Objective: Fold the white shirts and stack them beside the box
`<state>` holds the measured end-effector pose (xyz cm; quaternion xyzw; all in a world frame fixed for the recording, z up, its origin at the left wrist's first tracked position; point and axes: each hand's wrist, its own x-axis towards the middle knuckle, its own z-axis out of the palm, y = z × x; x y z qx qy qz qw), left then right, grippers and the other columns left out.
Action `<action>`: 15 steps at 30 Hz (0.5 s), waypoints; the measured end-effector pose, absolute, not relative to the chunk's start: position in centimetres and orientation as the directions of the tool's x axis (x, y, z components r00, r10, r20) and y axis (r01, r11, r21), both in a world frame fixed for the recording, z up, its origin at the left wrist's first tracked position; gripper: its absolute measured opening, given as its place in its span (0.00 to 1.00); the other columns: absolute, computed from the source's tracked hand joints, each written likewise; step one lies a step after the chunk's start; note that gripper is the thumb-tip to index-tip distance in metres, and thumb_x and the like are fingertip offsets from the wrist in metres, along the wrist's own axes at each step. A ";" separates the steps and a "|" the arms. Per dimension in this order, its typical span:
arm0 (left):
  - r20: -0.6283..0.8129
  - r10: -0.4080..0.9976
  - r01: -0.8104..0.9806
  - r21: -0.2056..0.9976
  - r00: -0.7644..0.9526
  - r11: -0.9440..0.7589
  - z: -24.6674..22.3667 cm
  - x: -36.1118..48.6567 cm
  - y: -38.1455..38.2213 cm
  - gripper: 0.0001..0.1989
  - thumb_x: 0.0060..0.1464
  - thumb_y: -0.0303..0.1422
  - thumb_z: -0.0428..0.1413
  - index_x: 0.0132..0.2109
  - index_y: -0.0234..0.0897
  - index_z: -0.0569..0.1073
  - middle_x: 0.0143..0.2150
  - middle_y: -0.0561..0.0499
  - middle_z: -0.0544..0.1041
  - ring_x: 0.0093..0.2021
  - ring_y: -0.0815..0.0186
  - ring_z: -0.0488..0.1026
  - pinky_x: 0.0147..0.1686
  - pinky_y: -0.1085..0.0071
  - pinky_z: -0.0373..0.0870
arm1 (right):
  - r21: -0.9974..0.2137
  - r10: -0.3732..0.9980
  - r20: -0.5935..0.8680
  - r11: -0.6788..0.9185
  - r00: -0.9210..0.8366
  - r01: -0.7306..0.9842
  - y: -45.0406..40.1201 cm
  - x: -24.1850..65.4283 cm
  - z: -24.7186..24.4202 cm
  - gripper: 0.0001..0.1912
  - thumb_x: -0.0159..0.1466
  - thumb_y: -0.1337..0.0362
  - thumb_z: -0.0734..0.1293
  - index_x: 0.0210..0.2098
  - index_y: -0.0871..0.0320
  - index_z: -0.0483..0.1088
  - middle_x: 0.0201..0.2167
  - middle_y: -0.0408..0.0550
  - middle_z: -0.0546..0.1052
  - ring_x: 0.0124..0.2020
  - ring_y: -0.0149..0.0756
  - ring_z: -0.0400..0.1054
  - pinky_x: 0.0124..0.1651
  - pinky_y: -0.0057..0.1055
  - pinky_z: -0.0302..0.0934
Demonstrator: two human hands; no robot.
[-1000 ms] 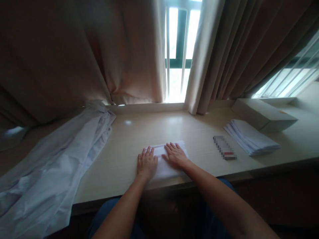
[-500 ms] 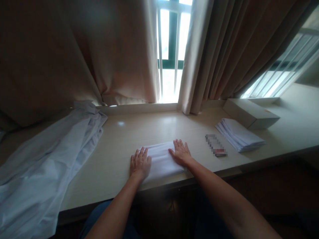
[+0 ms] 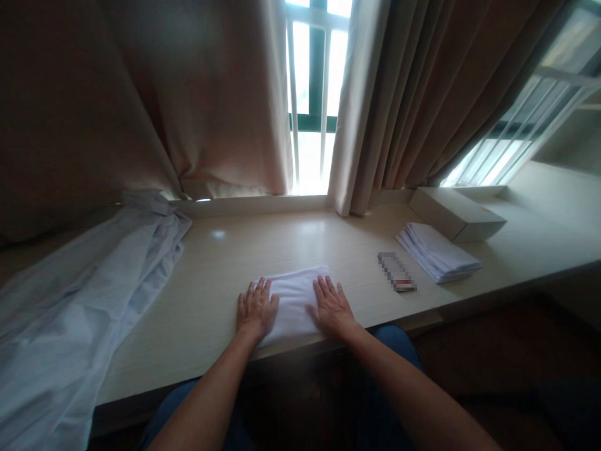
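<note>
A folded white cloth (image 3: 292, 307) lies flat near the front edge of the pale wooden table, with soft creases across its top. My left hand (image 3: 256, 308) rests palm down on its left side, fingers stretched out. On the right side my right hand (image 3: 332, 305) presses flat too, its fingers slightly apart and pointing away from me. Neither hand grips the cloth. What kind of cloth or garment it is, I cannot tell.
At the left a loose heap of white cloth (image 3: 107, 269) hangs over the table edge (image 3: 154, 387). To the right lie a pixelated oblong object (image 3: 397, 272), a stack of folded white cloth (image 3: 439, 252) and a pale box (image 3: 457, 214). Brown curtains (image 3: 225, 100) flank the window behind.
My right hand has slid a little toward me on the cloth, uncovering its far right corner. My left hand stays on the left side. The view has shifted slightly right.
</note>
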<state>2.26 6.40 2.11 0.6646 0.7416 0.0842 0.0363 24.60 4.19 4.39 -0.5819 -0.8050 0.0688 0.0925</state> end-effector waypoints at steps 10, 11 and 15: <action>0.253 0.964 0.994 0.053 0.079 -0.096 5.1 4.9 4.8 0.30 0.62 0.43 0.39 0.66 0.34 0.57 0.70 0.44 0.51 0.71 0.58 0.37 0.67 0.53 0.28 | -0.270 0.962 0.005 0.264 -0.273 0.926 3.7 25.9 4.2 0.36 0.68 0.45 0.48 0.69 0.57 0.40 0.70 0.44 0.37 0.70 0.46 0.24 0.67 0.51 0.24; 0.264 0.955 0.987 0.052 0.135 -0.154 5.4 5.9 4.4 0.30 0.62 0.44 0.39 0.67 0.35 0.57 0.70 0.45 0.51 0.71 0.58 0.38 0.67 0.53 0.28 | -0.267 0.963 0.002 0.261 -0.270 0.928 3.7 25.8 4.2 0.36 0.68 0.45 0.48 0.69 0.57 0.40 0.70 0.44 0.36 0.70 0.46 0.23 0.67 0.51 0.23; 0.207 0.933 0.943 0.098 0.294 -0.318 5.1 9.0 2.1 0.30 0.59 0.50 0.44 0.66 0.48 0.57 0.70 0.51 0.51 0.70 0.55 0.40 0.66 0.50 0.32 | -0.253 0.959 -0.008 0.272 -0.283 0.928 3.6 25.8 4.4 0.37 0.68 0.45 0.47 0.69 0.57 0.39 0.70 0.45 0.36 0.70 0.47 0.23 0.67 0.51 0.25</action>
